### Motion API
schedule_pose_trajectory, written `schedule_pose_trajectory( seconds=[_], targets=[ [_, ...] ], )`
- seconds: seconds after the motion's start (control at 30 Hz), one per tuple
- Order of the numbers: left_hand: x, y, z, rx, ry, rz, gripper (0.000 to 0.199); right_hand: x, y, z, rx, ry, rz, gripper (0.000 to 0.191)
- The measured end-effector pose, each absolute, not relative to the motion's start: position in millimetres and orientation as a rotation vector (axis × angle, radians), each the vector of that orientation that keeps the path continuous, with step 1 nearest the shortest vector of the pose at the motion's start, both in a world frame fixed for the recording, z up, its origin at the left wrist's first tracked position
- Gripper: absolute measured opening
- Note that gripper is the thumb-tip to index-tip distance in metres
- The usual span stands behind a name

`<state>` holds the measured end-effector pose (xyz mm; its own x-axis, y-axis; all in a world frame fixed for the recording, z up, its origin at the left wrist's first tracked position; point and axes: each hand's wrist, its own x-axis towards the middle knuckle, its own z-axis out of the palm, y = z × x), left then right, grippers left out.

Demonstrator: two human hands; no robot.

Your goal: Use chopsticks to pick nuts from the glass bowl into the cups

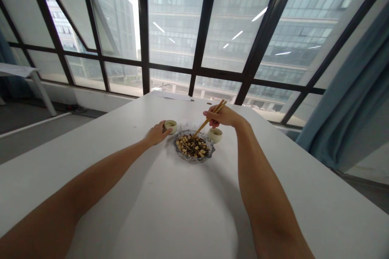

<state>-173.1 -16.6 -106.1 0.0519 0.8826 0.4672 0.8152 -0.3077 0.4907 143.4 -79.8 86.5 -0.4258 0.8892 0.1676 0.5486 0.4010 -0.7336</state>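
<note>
A clear scalloped glass plate (212, 151) sits on the white table, filled with a mix of pale nuts and dark seeds (192, 146). My right hand (220, 115) grips a pair of wooden chopsticks (203, 125), whose tips reach down into the mix. At the plate's upper left, my left hand (157, 133) is closed around the side of a small cream cup (170, 126), thumb on the near side. A second cream cup (215, 135) stands at the plate's right, below my right hand. What lies inside the cups is too small to make out.
The white table (170, 210) stretches around the plate toward the windows (176, 20). Papers (172, 96) lie at its far edge, near a small brown round spot. A blue curtain (349, 101) hangs at right; another white table (18, 69) stands at left.
</note>
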Motion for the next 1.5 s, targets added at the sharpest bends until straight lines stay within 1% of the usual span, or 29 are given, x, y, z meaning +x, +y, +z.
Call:
schedule_pose_trajectory(
  seconds=[0.1,0.33,0.5,0.9,1.03,1.5],
  targets=[
    [-174,-15,-107,2.194,1.783,1.123,0.072,145,-79,88,-1.202,-2.074,0.787,0.038],
    [-172,-18,-104,2.203,1.798,1.075,0.075,138,-90,92,-1.170,-2.166,0.960,0.043],
    [-171,-19,-102,2.202,1.784,1.080,0.077,133,-92,92,-1.213,-2.184,0.921,0.043],
    [-170,-20,-100,2.215,1.815,1.049,0.077,135,-88,88,-1.211,-2.195,0.969,0.040],
    [-171,-20,-101,2.207,1.802,1.041,0.078,137,-87,88,-1.156,-2.191,0.962,0.041],
    [-178,-13,-109,2.212,1.749,1.155,0.074,161,-79,87,-1.077,-1.940,0.838,0.042]
  ],
)
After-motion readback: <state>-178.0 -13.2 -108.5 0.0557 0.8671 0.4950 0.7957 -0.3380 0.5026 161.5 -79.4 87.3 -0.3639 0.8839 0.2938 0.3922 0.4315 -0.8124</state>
